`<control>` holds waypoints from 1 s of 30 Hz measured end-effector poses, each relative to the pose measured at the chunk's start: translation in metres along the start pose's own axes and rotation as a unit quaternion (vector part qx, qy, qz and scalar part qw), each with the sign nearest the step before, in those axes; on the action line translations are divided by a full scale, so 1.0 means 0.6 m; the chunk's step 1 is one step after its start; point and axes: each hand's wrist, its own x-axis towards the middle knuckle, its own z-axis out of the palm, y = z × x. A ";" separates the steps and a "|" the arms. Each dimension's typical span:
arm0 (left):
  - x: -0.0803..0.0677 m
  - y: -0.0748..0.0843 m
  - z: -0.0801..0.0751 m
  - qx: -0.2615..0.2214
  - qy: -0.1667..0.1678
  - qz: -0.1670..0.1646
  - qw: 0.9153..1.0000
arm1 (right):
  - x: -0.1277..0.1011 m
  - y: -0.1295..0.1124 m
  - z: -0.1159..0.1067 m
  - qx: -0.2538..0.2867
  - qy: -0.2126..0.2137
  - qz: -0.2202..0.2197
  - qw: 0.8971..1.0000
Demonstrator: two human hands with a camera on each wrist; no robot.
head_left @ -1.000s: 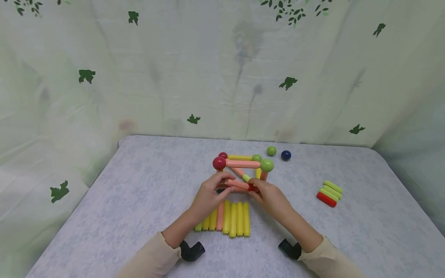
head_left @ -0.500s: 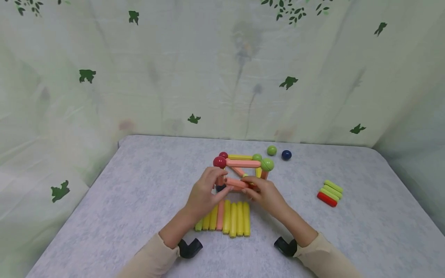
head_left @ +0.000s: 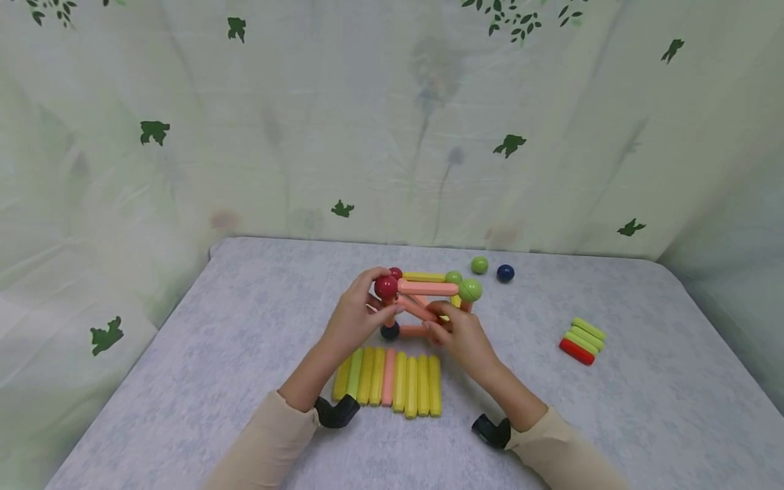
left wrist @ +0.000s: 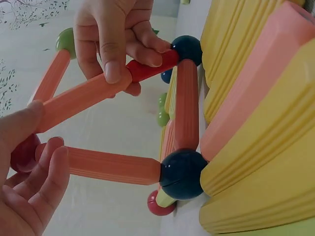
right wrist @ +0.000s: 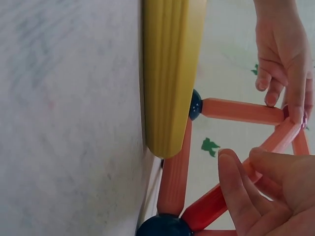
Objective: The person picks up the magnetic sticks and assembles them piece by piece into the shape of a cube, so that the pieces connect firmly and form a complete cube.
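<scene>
Salmon-pink diagonal rod point(head_left: 418, 309) slants across the cube frame point(head_left: 429, 299) on the table point(head_left: 245, 354) — left hand point(head_left: 355, 320) pinching its upper end, right hand point(head_left: 459, 337) pinching its lower — equally near.

Our head camera looks down on the table point(head_left: 245, 354); our wrist cameras, seemingly at tabletop level, share the stick frame point(left wrist: 147, 128) close up.

A grey mottled surface point(head_left: 214, 354) carries a row of yellow, green and pink sticks point(head_left: 392, 373), a rod-and-ball frame point(head_left: 429, 299), two loose balls point(head_left: 492, 269), and a small stick stack point(head_left: 580, 339).
</scene>
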 end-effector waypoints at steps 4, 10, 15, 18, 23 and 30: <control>0.001 0.000 0.004 -0.007 0.008 -0.007 1.000 | 0.002 -0.003 0.004 0.004 0.021 0.017 1.000; 0.000 0.003 0.007 -0.013 0.012 -0.019 1.000 | -0.003 -0.004 -0.001 -0.018 0.030 -0.016 0.999; -0.003 0.007 0.011 -0.015 0.018 -0.042 0.999 | -0.014 0.000 -0.036 -0.036 0.140 -0.202 0.969; -0.005 0.008 0.018 -0.017 0.029 -0.054 0.998 | -0.013 0.005 -0.064 -0.056 0.208 -0.242 0.946; -0.004 0.009 0.024 -0.011 0.041 -0.052 0.998 | -0.006 0.016 -0.086 -0.059 0.129 -0.125 0.982; 0.009 0.001 0.024 -0.005 0.043 -0.052 0.998 | -0.001 0.026 -0.082 -0.018 0.070 -0.069 0.995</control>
